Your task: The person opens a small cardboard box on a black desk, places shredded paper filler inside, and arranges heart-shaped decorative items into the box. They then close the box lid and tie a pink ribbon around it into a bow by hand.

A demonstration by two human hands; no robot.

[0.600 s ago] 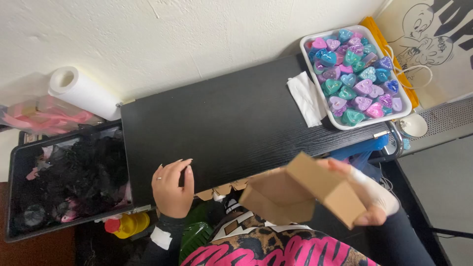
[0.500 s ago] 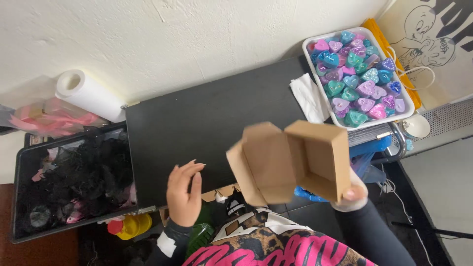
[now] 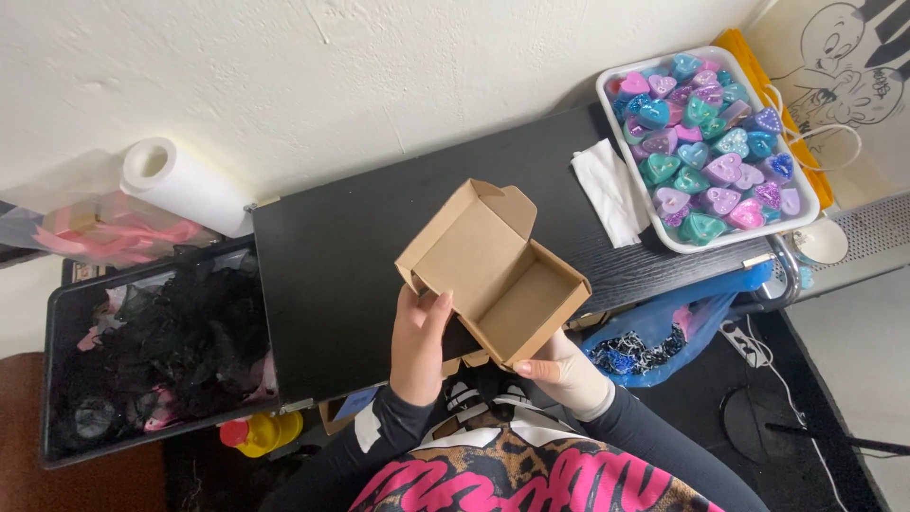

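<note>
A small brown cardboard box (image 3: 493,275) is held open above the black surface (image 3: 351,256), near its front edge, lid flap raised and tilted toward the wall. The left hand (image 3: 419,346) is closed on the box's near left corner, thumb and fingers pressed against the lid panel; the right hand (image 3: 561,368) is clamped on the near right corner from below, one fingertip showing on the rim. The box is judged fully formed: walls up, tuck flaps folded. Its interior is seen to be bare, so filling is judged not yet begun, and closing is left as well.

A white tray (image 3: 798,220) of heart-shaped candles (image 3: 706,142) in teal, purple and pink is noted at the right end of the surface, well apart from the box, with a folded white tissue (image 3: 611,190) just beside it. A paper roll (image 3: 180,185) and a black bin (image 3: 57,322) of dark shredded filler are noted to the left.

The underside of the box, most of the right palm, and the items below the surface edge are hidden or cannot be made out
</note>
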